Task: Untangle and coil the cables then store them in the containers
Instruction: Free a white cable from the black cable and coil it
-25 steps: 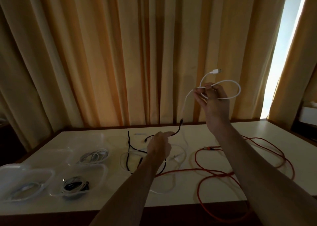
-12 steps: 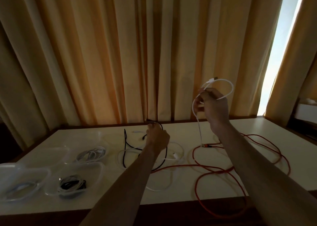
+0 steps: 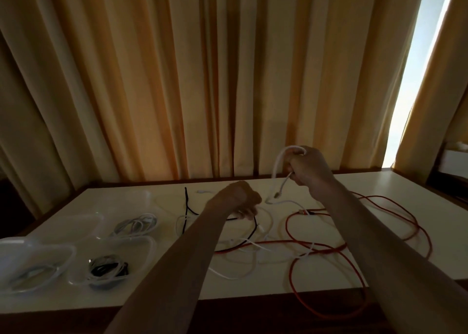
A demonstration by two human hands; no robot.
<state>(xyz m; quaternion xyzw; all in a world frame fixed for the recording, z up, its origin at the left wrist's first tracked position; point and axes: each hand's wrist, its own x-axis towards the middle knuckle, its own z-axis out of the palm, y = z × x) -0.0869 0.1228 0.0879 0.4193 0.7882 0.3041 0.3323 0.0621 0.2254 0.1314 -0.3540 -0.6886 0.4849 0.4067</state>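
My right hand [image 3: 307, 167] grips a small loop of the white cable [image 3: 278, 164] just above the table's far side; its plug end dangles below the hand. My left hand [image 3: 238, 202] is down in the tangle with curled fingers on the black cable [image 3: 187, 207]. A long red cable [image 3: 354, 247] sprawls over the right half and hangs over the front edge. More white cable [image 3: 243, 275] lies mixed with the black and red strands. Clear containers sit at left: one [image 3: 149, 255] holds a black and white coil, another [image 3: 141, 224] holds a white coil.
The white table [image 3: 253, 290] stands against orange curtains [image 3: 177, 80]. A clear lid or container [image 3: 38, 262] lies at the front left corner with a pale cable inside. A bright window gap shows at the right.
My right hand has come down toward the table with the white cable, its loop now smaller. My left hand has dropped from pulling the black cable end onto the tangle.
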